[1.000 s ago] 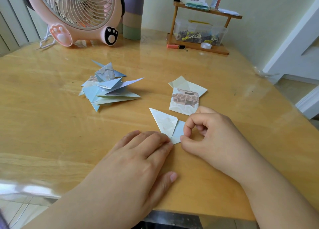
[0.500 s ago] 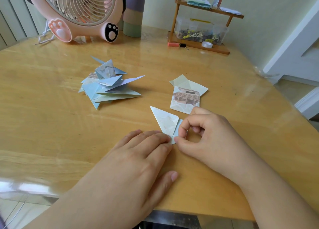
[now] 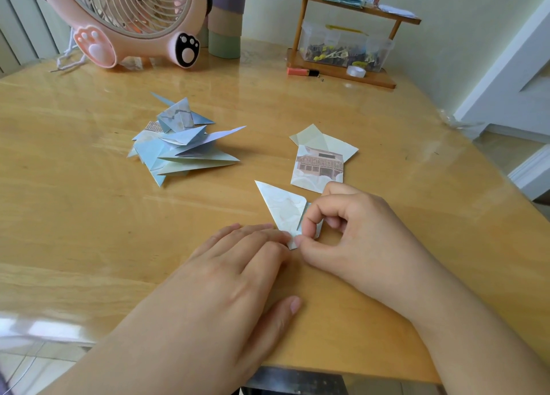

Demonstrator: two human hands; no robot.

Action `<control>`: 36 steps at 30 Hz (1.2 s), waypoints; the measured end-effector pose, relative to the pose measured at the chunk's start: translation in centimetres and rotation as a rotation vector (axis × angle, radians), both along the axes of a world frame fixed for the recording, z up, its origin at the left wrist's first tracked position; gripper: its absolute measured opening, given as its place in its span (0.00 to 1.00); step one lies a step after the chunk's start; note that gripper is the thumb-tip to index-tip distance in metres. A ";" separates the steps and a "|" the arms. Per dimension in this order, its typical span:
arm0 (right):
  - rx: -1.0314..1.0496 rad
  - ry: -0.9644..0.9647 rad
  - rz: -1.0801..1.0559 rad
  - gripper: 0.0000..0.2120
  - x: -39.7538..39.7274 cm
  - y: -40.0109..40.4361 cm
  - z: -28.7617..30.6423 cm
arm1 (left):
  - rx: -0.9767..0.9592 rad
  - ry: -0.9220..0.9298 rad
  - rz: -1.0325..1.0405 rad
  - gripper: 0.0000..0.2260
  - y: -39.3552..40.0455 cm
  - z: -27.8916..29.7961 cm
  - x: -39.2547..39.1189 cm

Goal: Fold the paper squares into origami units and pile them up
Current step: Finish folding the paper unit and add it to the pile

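A half-folded pale blue paper unit (image 3: 282, 208) lies on the wooden table (image 3: 89, 216), its point aimed up-left. My left hand (image 3: 238, 263) lies flat with fingertips pressing the unit's lower edge. My right hand (image 3: 354, 231) pinches the unit's right flap between thumb and forefinger. A pile of folded blue units (image 3: 181, 144) sits to the upper left. Flat paper squares (image 3: 321, 159), the top one printed with a building, lie just beyond my right hand.
A pink desk fan (image 3: 134, 22) and a purple-green tumbler (image 3: 226, 16) stand at the back. A small wooden shelf (image 3: 342, 73) with a clear box, tape roll and marker is at the back right. The table's near edge runs under my wrists.
My right thumb and forefinger have slid left along the flap toward my left fingertips, covering more of the unit's right side. My left hand has stayed in place.
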State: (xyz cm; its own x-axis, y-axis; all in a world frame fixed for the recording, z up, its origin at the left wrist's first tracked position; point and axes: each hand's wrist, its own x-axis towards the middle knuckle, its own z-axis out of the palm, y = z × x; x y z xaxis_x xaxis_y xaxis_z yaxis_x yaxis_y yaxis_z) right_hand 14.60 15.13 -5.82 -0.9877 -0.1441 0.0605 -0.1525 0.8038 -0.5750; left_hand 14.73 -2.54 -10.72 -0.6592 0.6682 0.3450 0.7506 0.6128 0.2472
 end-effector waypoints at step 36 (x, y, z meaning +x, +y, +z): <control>-0.154 0.147 -0.130 0.09 0.1 2.5 -0.8 | 0.009 0.081 -0.014 0.19 -0.3 0.6 0.1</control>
